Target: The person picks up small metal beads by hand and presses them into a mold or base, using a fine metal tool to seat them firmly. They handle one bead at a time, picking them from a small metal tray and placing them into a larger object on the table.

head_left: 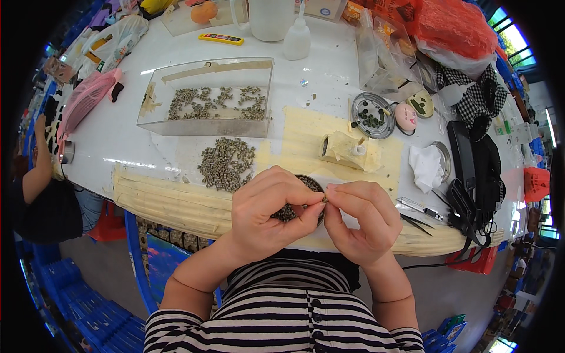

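Observation:
My left hand [273,206] and my right hand [366,222] meet over the table's near edge, fingertips almost touching. Between them is a tiny brassy metal part [324,200], pinched from both sides; the fingers cover most of it. Right below sits a round dish [318,186] of small dark metal parts, partly hidden by my left hand. A loose heap of small grey-brown metal parts [226,165] lies beyond my left hand. Farther back, a clear plastic box [206,127] has more such parts in it. A block wrapped in yellowish tape [341,152], with a short white tube on top, stands beyond my right hand.
On the right are a round tin with dark pieces [373,116], a pink egg-shaped thing [406,117], crumpled tissue [425,167], tweezers [416,223] and a black bag [465,194]. A squeeze bottle [297,40] and yellow cutter [220,39] stand back. Another person [44,194] sits left.

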The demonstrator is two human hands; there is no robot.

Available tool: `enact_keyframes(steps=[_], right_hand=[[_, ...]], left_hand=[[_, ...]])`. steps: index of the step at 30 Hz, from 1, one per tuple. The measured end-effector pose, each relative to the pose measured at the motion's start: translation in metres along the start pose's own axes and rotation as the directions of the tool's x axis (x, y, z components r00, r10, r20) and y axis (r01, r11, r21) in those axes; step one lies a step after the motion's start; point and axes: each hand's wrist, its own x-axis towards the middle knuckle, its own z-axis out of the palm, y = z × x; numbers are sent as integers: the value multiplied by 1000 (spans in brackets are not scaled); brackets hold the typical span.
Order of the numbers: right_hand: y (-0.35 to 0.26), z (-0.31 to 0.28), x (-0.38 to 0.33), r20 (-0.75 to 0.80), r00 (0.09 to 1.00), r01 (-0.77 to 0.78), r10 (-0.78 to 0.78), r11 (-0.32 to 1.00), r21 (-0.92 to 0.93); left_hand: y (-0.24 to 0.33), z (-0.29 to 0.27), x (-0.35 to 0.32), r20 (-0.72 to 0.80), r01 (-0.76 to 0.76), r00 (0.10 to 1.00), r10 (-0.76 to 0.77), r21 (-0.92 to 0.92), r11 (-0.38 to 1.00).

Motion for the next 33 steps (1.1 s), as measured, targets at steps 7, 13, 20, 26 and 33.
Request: enact_keyframes(steps=[7, 13, 20, 26, 33], right_hand=[[0, -1, 1, 20, 1000, 18, -18, 1000, -7], [-1, -2, 1, 13, 999, -37, 37, 999, 1], [-3, -6, 1, 57, 986, -164, 159, 980, 113], [-3, -5, 0, 30, 992, -122, 121, 991, 53], [-2, -2, 0, 5, 1000, -24, 24, 998, -51]], left_hand=[[-1, -1, -2, 21, -67, 998, 65, 75, 995], [1, 1, 0, -17, -105, 994, 109, 151, 983], [0, -1, 0, 45, -200, 980, 195, 185, 962], [1, 2, 0, -3, -198, 979, 206, 258, 946], [0, 4, -2, 0, -210, 976, 220, 293, 933]])
